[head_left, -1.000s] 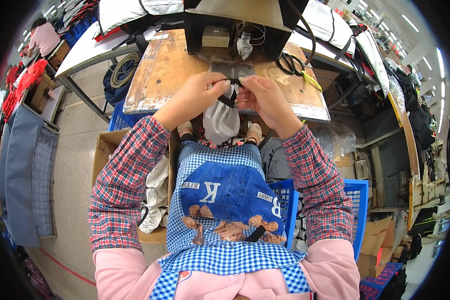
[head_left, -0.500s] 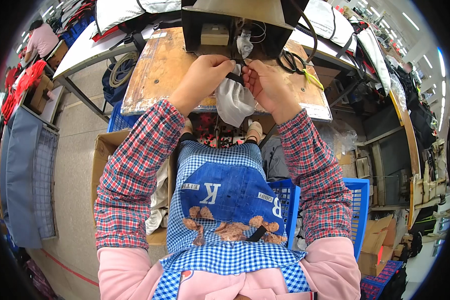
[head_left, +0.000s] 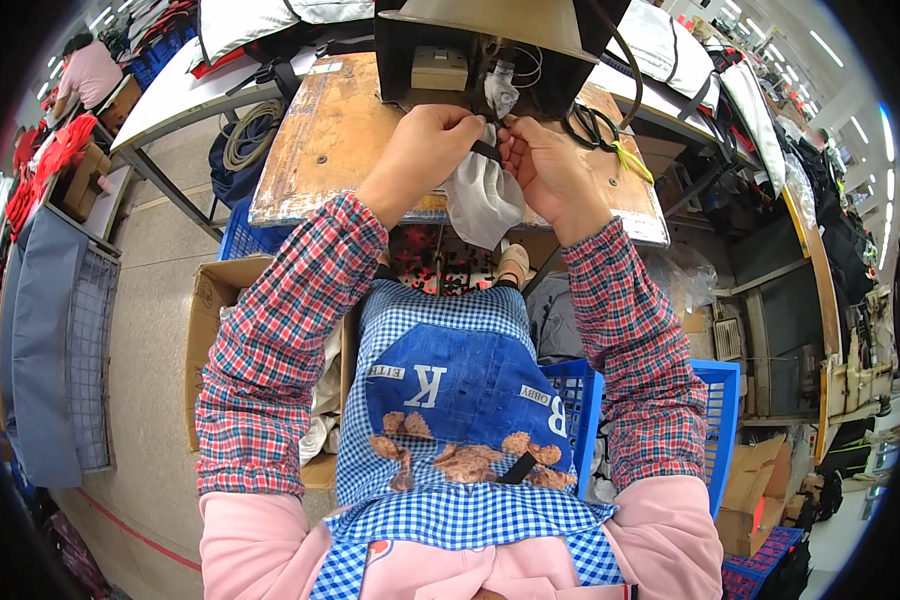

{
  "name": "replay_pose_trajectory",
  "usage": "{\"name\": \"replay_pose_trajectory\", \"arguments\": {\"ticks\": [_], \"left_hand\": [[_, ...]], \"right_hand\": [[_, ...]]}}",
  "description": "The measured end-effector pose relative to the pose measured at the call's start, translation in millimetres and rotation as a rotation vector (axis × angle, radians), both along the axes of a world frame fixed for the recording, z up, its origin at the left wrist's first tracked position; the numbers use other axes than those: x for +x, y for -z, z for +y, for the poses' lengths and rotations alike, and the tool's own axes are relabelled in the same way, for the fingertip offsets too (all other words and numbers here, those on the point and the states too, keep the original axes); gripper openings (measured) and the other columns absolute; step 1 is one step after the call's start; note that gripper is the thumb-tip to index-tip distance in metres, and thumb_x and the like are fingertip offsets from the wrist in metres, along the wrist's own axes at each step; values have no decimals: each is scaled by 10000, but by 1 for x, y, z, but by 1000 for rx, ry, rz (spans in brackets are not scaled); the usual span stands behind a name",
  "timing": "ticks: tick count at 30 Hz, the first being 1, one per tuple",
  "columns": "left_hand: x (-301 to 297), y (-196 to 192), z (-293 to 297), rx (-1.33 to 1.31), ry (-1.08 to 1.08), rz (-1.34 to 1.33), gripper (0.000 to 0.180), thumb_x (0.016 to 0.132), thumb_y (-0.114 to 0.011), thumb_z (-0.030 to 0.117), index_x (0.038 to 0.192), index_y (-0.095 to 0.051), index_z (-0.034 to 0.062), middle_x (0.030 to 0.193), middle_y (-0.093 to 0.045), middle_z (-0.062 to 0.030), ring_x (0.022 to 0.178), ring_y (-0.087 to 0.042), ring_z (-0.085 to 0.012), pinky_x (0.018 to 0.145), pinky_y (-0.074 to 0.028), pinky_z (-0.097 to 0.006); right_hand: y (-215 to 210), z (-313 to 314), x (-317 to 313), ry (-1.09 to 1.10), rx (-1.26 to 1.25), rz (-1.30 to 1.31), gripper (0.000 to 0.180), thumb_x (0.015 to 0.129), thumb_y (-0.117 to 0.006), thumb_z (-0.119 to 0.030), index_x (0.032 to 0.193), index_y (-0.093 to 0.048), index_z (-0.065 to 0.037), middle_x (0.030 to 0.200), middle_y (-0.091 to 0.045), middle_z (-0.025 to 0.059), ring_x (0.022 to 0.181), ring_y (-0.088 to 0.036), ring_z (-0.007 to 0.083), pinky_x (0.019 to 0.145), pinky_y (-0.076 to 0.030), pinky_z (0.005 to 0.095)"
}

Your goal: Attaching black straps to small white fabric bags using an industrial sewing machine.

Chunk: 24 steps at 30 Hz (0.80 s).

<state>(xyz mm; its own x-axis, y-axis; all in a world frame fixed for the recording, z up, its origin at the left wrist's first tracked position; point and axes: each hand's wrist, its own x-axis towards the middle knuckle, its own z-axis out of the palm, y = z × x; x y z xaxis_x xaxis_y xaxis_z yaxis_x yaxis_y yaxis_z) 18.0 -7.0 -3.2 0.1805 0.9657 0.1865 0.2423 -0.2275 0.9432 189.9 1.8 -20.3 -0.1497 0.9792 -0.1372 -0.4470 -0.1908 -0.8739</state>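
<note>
A small piece of thin white cloth (head_left: 483, 205) with a black band (head_left: 486, 150) along its upper part hangs over the front of the worn wooden tabletop (head_left: 335, 130). My left hand (head_left: 425, 150) pinches the band from the left, its thumb and forefinger closed. From the right, my right hand (head_left: 550, 175) grips the band's other end with curled fingers. Both sets of fingertips are close together, right under the dark opening of a machine (head_left: 490, 45). A crumpled clear plastic wrap (head_left: 501, 88) hangs inside that opening, just above my fingertips.
Inside the machine is a beige box (head_left: 439, 68). Black cord loops with a yellow tie (head_left: 630, 162) lie at the table's right. A cardboard box (head_left: 210, 300) is left of my lap, a blue plastic basket (head_left: 715, 385) right. White-topped tables (head_left: 180, 100) flank the bench.
The whole view has shifted slightly, so table and hands appear a little farther right. Both hands keep their grip on the white cloth's black band.
</note>
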Motion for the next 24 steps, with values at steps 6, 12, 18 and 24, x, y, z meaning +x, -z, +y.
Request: {"name": "replay_pose_trajectory", "arguments": {"ticks": [6, 12, 18, 24], "left_hand": [[1, 2, 1, 17, -14, 1, 335, 884, -565, 238, 975, -657, -71, 700, -639, -93, 652, -564, -114, 605, -464, -282], [2, 2, 0, 9, -24, -12, 332, 880, -567, 237, 978, -660, -67, 701, -642, -110, 658, -576, -128, 612, -468, -290], [3, 3, 1, 16, -36, -9, 336, 878, -573, 245, 971, -664, -65, 696, -645, -120, 653, -582, -139, 613, -472, -296], [3, 2, 0, 20, -38, 4, 334, 877, -575, 245, 963, -663, -66, 683, -643, -127, 639, -581, -144, 604, -471, -302]], "right_hand": [[-1, -1, -1, 17, -1, -3, 98, 891, -569, -141, 915, -594, -49, 798, -611, 1, 676, -565, 95, 623, -468, 215], [-2, -2, -2, 32, 5, -6, 98, 892, -567, -143, 902, -593, -48, 789, -610, 6, 665, -563, 96, 612, -464, 216], [-4, -6, -4, 53, 7, -11, 109, 892, -570, -151, 868, -597, -48, 778, -608, 5, 650, -560, 93, 595, -458, 217], [-4, -8, -5, 72, 15, -10, 113, 889, -577, -155, 858, -598, -49, 775, -608, 3, 644, -559, 91, 584, -455, 217]]}}
